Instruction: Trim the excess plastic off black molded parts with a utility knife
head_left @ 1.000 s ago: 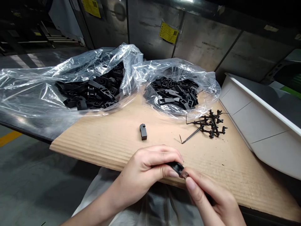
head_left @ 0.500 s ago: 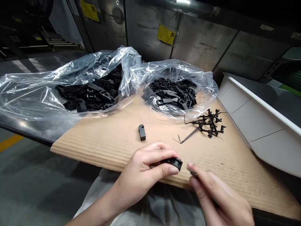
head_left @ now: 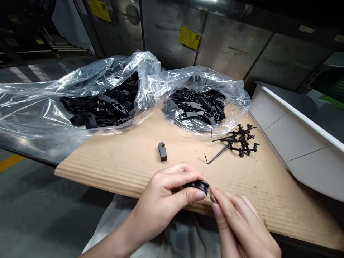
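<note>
My left hand (head_left: 163, 197) grips a black moulded plastic part (head_left: 198, 186) between thumb and fingers, just above the front edge of a corrugated cardboard sheet (head_left: 228, 179). My right hand (head_left: 236, 225) pinches a small metal blade (head_left: 213, 197) whose tip touches the part's edge. Fingers hide most of the part. A matching black part (head_left: 162, 151) stands alone on the cardboard, ahead of my hands. Farther right lies a tangled cluster of black moulding runners (head_left: 236, 141).
Two clear plastic bags (head_left: 199, 104) of black parts lie at the cardboard's far edge. A white panel (head_left: 301, 143) runs along the right side. Metal cabinets with yellow labels (head_left: 189, 37) stand behind. A white cloth (head_left: 150, 233) hangs below the front edge.
My right hand has come back from the right, bringing the blade against the part. My left hand has shifted slightly and holds the part in much the same way.
</note>
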Tool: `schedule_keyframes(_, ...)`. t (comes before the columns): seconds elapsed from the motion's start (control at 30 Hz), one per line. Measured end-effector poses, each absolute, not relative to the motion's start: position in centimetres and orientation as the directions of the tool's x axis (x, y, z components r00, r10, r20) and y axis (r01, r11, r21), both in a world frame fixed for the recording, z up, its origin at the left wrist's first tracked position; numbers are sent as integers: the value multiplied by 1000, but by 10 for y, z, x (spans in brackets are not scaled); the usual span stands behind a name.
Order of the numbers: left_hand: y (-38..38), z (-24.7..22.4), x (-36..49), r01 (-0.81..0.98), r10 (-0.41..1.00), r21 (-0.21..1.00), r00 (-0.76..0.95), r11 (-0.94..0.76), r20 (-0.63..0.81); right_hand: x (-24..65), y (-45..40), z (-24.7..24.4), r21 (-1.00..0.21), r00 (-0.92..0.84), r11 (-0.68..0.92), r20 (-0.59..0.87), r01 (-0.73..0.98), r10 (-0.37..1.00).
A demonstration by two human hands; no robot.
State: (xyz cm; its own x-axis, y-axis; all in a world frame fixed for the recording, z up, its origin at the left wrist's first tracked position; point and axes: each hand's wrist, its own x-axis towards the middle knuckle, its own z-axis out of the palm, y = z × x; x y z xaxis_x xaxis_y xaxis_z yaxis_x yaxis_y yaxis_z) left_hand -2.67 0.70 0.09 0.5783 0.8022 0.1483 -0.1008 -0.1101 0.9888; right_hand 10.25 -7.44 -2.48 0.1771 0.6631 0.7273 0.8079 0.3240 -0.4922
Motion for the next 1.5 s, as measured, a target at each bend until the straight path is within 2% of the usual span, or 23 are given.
schedule_keyframes(0.23, 9, 2, -27, -109, 782, 991, 610, -79, 130, 99, -76, -28, -495, 218, 259, 714, 829, 666)
schedule_keyframes(0.6, 6, 4, -28, -123, 743, 978, 668, 169, -44, 110, -74, -26, -461, 279, 161, 741, 873, 610)
schedule_keyframes(0.7, 8, 5, -28, -116, 770, 987, 638, 113, -13, 110, -75, -20, -518, 297, 188, 709, 834, 639)
schedule_keyframes(0.8, 9, 4, -27, -74, 787, 997, 616, 22, 29, 106, -79, -17, -627, 411, 135, 642, 767, 647)
schedule_keyframes(1.0, 9, 1, -26, -79, 771, 996, 631, -49, 88, 97, -81, -13, -864, 579, 125, 428, 488, 694)
schedule_keyframes(1.13, 9, 1, -25, -71, 742, 994, 661, -80, 107, 98, -72, -4, -891, 498, 152, 373, 428, 783)
schedule_keyframes(1.23, 11, 1, -27, -66, 718, 994, 687, -92, 112, 109, -65, 0, -852, 355, 130, 345, 508, 869)
schedule_keyframes(1.33, 12, 0, -30, -71, 716, 993, 688, -95, 118, 123, -66, -1, -788, 318, 92, 349, 609, 881)
schedule_keyframes(1.5, 14, -2, -32, -106, 741, 992, 660, -73, 125, 121, -77, -8, -735, 217, 170, 400, 656, 890)
